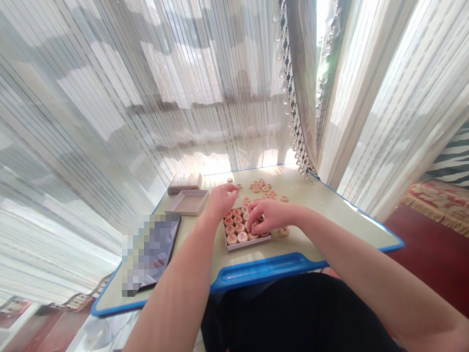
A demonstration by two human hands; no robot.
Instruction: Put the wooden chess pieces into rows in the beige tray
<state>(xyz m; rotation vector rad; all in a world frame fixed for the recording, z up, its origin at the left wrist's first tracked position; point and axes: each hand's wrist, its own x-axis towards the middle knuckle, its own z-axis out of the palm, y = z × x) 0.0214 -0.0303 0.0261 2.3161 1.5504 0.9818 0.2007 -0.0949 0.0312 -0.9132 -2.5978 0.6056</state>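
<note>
A shallow open box (249, 243) on the table holds rows of round wooden Chinese chess pieces (239, 228) with red characters. Over its right half is my right hand (269, 215), fingers bent down onto a Chinese chess piece and covering part of the rows. My left hand (222, 199) hovers just behind the box's far left corner. Its thumb and forefinger are a little apart, close beside a loose piece (239, 187); no held piece shows there. More loose pieces (261, 186) lie in a cluster beyond the hands, and a single piece (285, 231) sits right of the box.
An empty box lid (187, 203) lies at the left, with a wrapped packet (185, 182) behind it. A dark tablet (161, 252), partly blurred out, rests at the near left. The folding table (344, 220) has a blue rim; sheer curtains (220, 73) hang behind it.
</note>
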